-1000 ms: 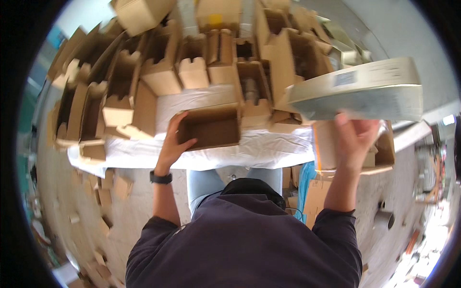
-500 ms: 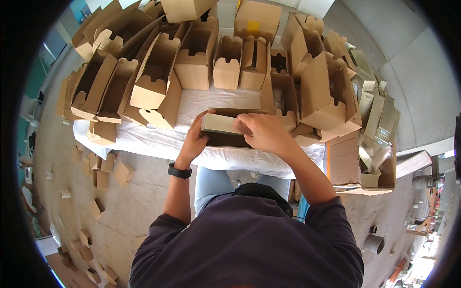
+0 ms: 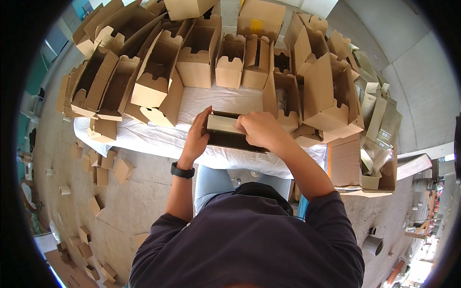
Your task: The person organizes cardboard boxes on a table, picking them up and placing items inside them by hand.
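In front of me at the table's near edge is an open cardboard box (image 3: 230,140) with a dark inside. A slim pale box (image 3: 223,124) lies lengthwise in its opening, along the far wall. My left hand (image 3: 196,139) holds the cardboard box by its left end, fingers up along the outside. Over the right part of the opening, my right hand (image 3: 261,129) has its fingers curled onto the pale box's right end. Those fingertips are partly hidden, as is the cardboard box's right end.
Tall open cardboard boxes (image 3: 194,67) crowd the far side of the white-covered table (image 3: 216,100). On the right stands a large carton (image 3: 345,161) filled with long pale boxes (image 3: 388,117) and clear plastic. Small cardboard pieces (image 3: 124,170) litter the floor to the left.
The pale box and the cardboard box have shifted slightly right. My left fingers have straightened along the box's end, while my right hand stays on the pale box.
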{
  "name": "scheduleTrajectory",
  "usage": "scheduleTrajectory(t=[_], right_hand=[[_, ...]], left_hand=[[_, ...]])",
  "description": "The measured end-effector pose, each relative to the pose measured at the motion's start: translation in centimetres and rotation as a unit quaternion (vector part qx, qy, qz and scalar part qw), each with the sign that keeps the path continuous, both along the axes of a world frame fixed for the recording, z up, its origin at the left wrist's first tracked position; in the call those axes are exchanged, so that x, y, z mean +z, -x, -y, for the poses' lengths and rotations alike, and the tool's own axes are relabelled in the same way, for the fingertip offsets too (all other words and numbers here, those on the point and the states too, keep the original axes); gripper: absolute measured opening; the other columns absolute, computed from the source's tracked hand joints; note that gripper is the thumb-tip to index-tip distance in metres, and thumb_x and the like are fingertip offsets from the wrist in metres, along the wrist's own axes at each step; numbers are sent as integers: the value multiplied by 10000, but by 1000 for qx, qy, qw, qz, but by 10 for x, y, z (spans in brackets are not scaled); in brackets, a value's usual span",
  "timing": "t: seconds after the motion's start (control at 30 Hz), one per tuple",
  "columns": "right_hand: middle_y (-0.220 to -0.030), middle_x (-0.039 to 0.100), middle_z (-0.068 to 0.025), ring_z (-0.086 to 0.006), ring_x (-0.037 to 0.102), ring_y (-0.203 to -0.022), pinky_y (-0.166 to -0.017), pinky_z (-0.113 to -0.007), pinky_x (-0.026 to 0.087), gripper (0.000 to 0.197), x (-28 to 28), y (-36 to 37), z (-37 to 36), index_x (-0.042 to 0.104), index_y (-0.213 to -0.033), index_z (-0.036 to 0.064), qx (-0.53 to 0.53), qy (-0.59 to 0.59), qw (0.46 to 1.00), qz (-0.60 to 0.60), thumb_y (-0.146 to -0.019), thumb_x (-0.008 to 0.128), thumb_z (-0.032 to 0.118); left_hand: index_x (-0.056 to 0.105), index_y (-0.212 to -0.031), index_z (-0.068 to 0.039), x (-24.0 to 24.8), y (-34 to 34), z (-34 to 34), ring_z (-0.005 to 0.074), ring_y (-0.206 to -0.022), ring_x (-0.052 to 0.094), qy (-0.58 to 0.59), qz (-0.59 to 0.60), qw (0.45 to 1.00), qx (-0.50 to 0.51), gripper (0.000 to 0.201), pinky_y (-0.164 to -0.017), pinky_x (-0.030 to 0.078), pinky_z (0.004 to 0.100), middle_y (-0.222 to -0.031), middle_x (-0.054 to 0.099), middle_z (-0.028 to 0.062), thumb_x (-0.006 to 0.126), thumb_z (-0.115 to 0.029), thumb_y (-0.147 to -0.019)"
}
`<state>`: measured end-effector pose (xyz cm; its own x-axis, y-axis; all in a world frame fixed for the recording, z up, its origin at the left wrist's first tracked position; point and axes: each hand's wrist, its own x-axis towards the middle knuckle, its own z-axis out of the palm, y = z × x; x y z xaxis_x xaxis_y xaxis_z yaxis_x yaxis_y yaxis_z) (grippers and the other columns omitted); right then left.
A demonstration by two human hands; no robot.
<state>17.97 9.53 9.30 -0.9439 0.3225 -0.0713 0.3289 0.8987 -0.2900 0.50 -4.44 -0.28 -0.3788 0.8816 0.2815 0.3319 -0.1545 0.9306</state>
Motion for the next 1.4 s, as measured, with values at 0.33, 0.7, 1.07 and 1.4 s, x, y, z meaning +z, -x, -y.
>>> scheduleTrajectory(t=[0.33,0.7,1.07,1.4], right_hand=[[-671,645,-147,-349,652,-672,-592,-437,513,106,-14,13,5,643,-642,72,-17,-61,998,23,-613,648,-29],[-762,698,-157,-333,703,-738,-649,-422,563,70,-42,18,0,721,-733,45,27,-89,994,59,-714,654,50],[-792,702,-163,-338,703,-751,-656,-430,566,115,-108,24,-6,723,-763,40,21,-79,994,74,-750,618,86],[-1005,704,-184,-310,696,-917,-738,-389,565,204,-62,0,-5,677,-1032,2,17,12,1000,-8,-843,627,62]], left_hand=[[415,-1421,-5,-8,3,-3,291,-1360,410,-12,50,999,-14,825,-1143,297,351,-1384,469,179,353,231,-632],[435,-1407,-26,4,-2,-6,340,-1312,447,7,-63,998,15,802,-1120,330,381,-1354,490,195,369,202,-641],[440,-1403,-33,7,-3,-8,356,-1319,433,10,-96,995,20,794,-1123,320,385,-1356,488,205,381,170,-638],[445,-1405,-49,5,-1,-4,339,-1322,435,5,-56,998,8,781,-1118,320,384,-1365,485,185,387,170,-657]])
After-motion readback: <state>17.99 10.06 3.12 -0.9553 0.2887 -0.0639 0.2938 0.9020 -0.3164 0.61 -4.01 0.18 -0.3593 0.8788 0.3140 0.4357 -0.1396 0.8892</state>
